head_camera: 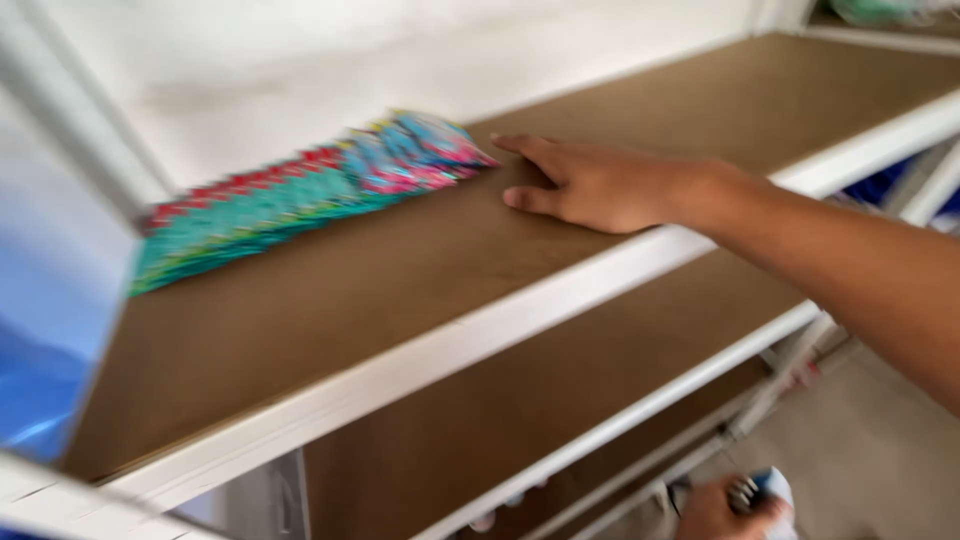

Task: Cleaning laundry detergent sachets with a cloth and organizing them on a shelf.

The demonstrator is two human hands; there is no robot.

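— Largest first?
— White-framed shelf unit point(440, 350), brown boards. Top board: only a blurred row of colourful packets point(300, 190) along the back wall.
— Lower boards?
— Small items below, too blurred to tell.
— Hands?
— Right hand point(590, 185) flat on top board, fingers spread open, tips just beside the packets' right end. Left hand point(725, 510) low, closed around a small blue-white object point(765, 492).

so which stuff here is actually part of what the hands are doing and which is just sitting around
In hand:
- right hand, flat on the top shelf board, fingertips by the row of colourful packets
- hand at the bottom edge, gripping a small blurred object; which hand it is cannot be told

Just lying about:
- lower shelf board
- blue thing at left
- greenish item, top right
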